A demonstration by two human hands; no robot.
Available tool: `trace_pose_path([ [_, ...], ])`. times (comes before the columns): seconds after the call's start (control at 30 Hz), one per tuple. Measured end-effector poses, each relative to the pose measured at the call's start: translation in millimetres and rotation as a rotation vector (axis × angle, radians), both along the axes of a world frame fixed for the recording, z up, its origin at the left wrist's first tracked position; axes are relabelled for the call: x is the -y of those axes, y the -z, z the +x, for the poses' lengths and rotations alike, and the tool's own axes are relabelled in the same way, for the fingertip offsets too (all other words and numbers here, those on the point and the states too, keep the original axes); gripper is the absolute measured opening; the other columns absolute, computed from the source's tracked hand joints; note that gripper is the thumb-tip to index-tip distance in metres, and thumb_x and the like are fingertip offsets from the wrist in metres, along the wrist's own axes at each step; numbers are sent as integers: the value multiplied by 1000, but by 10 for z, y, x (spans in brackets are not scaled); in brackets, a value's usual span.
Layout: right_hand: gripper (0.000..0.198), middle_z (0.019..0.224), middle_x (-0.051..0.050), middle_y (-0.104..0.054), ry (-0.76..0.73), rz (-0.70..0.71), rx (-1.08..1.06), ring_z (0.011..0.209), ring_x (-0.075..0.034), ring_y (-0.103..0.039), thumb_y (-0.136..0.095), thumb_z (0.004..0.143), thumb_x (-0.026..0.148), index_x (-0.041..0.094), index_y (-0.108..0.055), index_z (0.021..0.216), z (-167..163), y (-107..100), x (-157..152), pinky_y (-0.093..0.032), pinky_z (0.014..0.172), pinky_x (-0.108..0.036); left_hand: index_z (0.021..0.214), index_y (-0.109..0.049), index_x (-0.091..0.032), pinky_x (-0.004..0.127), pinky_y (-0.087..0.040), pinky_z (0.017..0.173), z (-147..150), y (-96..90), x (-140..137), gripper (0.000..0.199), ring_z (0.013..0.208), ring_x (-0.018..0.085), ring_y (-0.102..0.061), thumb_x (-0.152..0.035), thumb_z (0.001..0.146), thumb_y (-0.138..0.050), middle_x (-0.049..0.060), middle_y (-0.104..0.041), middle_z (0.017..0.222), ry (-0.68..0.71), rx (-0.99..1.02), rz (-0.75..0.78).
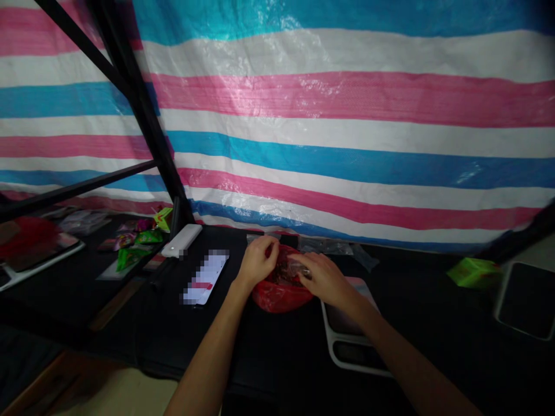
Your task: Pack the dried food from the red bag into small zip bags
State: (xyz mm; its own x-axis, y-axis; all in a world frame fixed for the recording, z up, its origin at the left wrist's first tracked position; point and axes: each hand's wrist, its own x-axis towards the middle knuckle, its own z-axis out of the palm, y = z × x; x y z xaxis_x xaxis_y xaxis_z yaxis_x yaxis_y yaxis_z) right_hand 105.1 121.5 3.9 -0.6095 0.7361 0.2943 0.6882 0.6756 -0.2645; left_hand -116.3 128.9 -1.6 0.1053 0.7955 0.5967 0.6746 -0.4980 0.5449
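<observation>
at six o'clock in view, the red bag [281, 297] is judged soft, light and best gripped by its rim, left hand [260, 263] and right hand [321, 276] fingers being curled, whether pinching cannot be told

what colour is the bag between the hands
Red; the bag shows in the head view, the only one.

Red bag [281, 297] is seen as thin, glossy, crinkled plastic; striped sheet [329, 98] as wrinkled, shiny plastic. Scale [338, 337] is cased in smooth white plastic. Tabletop [269, 346] is finished matt black.
</observation>
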Motion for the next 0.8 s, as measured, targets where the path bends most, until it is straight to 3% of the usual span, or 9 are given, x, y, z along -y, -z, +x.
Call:
trace_pose_path([
  [0.23, 41, 122, -7, -73, 10, -23, -188, 108, -25, -67, -60, 92, 17, 28, -66, 131, 71, 9, 42, -51, 97, -41, 94, -67, -21, 34, -53, 89, 3, -21, 13, 17, 92, 21, -70, -18, 98, -51, 5, -74, 96, 0, 17, -9],
  [0.5, 48, 122, -7, -74, 14, -15, -110, 108, -26, -68, -61, 86, 11, 27, -67, 131, 5, 12, 45, -49, 97, -42, 95, -67, -22, 33, -53, 88, 29, -4, 14, 18, 92, 21, -70, -18, 98, -50, 5, -74, 95, 4, -4, -13],
  [0.8, 40, 119, -4, -76, 19, -22, -137, 105, -25, -69, -60, 92, 16, 30, -69, 129, 92, 82, 71, -50, 95, -43, 96, -68, -21, 32, -52, 87, 16, 1, 6, 20, 90, 21, -70, -21, 100, -48, 5, -74, 94, 7, 10, -31],
])
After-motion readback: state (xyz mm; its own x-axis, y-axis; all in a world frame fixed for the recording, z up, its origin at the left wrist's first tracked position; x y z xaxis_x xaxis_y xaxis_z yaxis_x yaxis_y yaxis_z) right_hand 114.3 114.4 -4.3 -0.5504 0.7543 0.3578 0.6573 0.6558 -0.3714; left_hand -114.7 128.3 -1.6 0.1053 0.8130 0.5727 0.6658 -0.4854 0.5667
